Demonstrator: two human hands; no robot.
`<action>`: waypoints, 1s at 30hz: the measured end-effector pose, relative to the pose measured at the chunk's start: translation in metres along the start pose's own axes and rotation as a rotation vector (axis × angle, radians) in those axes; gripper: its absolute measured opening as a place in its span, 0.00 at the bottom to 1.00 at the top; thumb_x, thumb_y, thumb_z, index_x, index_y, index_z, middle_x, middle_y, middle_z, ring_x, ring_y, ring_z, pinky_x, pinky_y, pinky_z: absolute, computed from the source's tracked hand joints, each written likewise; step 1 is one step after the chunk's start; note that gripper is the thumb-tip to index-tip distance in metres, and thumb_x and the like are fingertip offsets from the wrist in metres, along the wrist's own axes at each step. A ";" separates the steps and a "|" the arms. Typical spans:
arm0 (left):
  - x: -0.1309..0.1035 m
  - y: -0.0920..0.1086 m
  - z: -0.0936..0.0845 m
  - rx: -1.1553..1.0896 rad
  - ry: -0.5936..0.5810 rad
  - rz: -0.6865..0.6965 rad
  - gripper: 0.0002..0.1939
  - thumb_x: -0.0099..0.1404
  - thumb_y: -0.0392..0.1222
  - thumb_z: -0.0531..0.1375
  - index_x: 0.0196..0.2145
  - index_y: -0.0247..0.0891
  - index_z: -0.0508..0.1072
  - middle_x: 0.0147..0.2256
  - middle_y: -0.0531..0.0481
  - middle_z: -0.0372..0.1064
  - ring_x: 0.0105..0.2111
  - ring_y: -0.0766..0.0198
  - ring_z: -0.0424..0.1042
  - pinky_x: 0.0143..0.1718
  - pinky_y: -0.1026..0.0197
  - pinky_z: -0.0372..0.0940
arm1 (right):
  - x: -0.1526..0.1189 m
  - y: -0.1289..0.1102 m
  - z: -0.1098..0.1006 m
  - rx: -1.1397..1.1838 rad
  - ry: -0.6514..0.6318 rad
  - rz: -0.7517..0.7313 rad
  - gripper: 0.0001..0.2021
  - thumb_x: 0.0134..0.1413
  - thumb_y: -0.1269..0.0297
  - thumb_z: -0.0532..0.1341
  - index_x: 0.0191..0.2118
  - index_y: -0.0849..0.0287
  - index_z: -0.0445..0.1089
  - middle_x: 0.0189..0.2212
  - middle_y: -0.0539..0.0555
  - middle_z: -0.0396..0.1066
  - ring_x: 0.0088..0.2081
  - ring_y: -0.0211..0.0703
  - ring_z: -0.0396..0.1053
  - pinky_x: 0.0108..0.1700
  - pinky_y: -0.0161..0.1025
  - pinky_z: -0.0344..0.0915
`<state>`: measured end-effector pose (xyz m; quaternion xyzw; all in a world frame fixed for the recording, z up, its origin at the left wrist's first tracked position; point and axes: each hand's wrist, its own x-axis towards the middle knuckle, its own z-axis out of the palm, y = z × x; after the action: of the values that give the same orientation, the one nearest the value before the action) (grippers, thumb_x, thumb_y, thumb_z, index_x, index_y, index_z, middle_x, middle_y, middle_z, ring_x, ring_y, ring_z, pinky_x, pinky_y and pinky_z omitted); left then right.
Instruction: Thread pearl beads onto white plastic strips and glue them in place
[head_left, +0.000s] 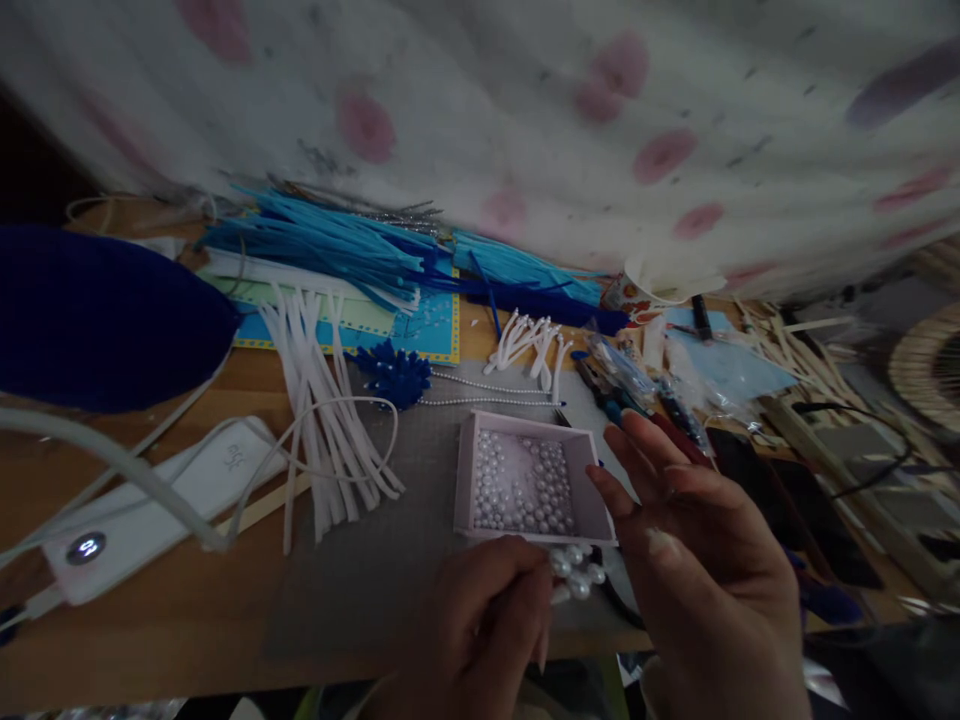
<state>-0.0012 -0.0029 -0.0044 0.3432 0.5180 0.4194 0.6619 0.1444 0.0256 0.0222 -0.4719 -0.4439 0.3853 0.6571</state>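
Note:
My left hand (491,610) is closed at the bottom centre, pinching a small cluster of white pearl beads (577,572) that sticks out to the right of its fingers. To the right, my right hand (697,560) is raised palm up with its fingers apart and nothing plainly held in it. Just beyond both hands lies a pale pink box (465,475), with many loose pearl beads (525,505) inside. The fingertips of my right hand are by the box's right side.
A grey mat (352,590) lies under the box. White strips (322,430), a blue flower-like bundle (394,375), bead strings and white bead-tipped stems (525,340) lie beyond. A white power bank (165,510) is left; pliers (600,385) and a paper cup (637,295) are right.

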 end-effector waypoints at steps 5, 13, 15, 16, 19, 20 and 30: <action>0.005 -0.007 0.002 0.011 -0.035 0.017 0.25 0.66 0.67 0.59 0.35 0.43 0.82 0.24 0.53 0.68 0.25 0.67 0.69 0.32 0.67 0.67 | 0.001 0.006 -0.009 -0.032 0.052 0.044 0.21 0.55 0.65 0.73 0.55 0.44 0.75 0.29 0.46 0.79 0.45 0.43 0.78 0.53 0.43 0.75; 0.012 0.000 -0.001 0.076 -0.130 0.012 0.23 0.70 0.62 0.58 0.33 0.40 0.78 0.23 0.54 0.65 0.25 0.66 0.67 0.31 0.65 0.64 | 0.006 0.013 -0.018 -0.119 0.048 0.045 0.28 0.56 0.61 0.72 0.62 0.44 0.71 0.27 0.47 0.80 0.50 0.48 0.75 0.61 0.50 0.68; 0.011 0.005 0.000 0.066 -0.139 -0.015 0.21 0.70 0.61 0.60 0.34 0.40 0.78 0.24 0.54 0.66 0.25 0.66 0.68 0.32 0.65 0.64 | 0.004 0.012 -0.017 -0.118 0.054 0.069 0.28 0.57 0.59 0.72 0.63 0.43 0.70 0.27 0.47 0.82 0.52 0.50 0.76 0.63 0.54 0.66; 0.011 0.007 0.000 0.059 -0.158 -0.018 0.20 0.70 0.60 0.60 0.34 0.40 0.78 0.24 0.54 0.66 0.25 0.66 0.67 0.31 0.65 0.63 | 0.003 0.011 -0.016 -0.110 0.056 0.080 0.28 0.57 0.58 0.72 0.63 0.43 0.70 0.28 0.47 0.82 0.53 0.51 0.76 0.64 0.56 0.64; 0.011 0.014 0.000 0.043 -0.228 0.015 0.20 0.71 0.58 0.59 0.29 0.40 0.74 0.22 0.54 0.65 0.25 0.66 0.66 0.31 0.65 0.62 | 0.001 0.008 -0.012 -0.082 0.058 0.096 0.28 0.58 0.59 0.71 0.64 0.45 0.70 0.30 0.49 0.84 0.57 0.55 0.74 0.66 0.63 0.60; 0.011 0.015 0.000 0.040 -0.230 0.014 0.19 0.71 0.57 0.59 0.29 0.40 0.74 0.22 0.55 0.64 0.25 0.66 0.65 0.31 0.65 0.62 | 0.001 0.008 -0.011 -0.076 0.059 0.099 0.28 0.58 0.60 0.71 0.64 0.45 0.70 0.31 0.49 0.84 0.58 0.55 0.74 0.66 0.64 0.59; 0.007 0.020 0.005 0.035 -0.242 -0.035 0.13 0.71 0.52 0.60 0.32 0.42 0.75 0.25 0.55 0.64 0.27 0.65 0.65 0.33 0.64 0.62 | -0.002 0.002 -0.005 -0.056 0.012 0.075 0.29 0.59 0.61 0.70 0.65 0.45 0.67 0.44 0.50 0.84 0.64 0.53 0.69 0.69 0.59 0.60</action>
<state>0.0000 0.0121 0.0118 0.3937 0.4474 0.3540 0.7208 0.1485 0.0233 0.0191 -0.5087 -0.4326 0.3942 0.6314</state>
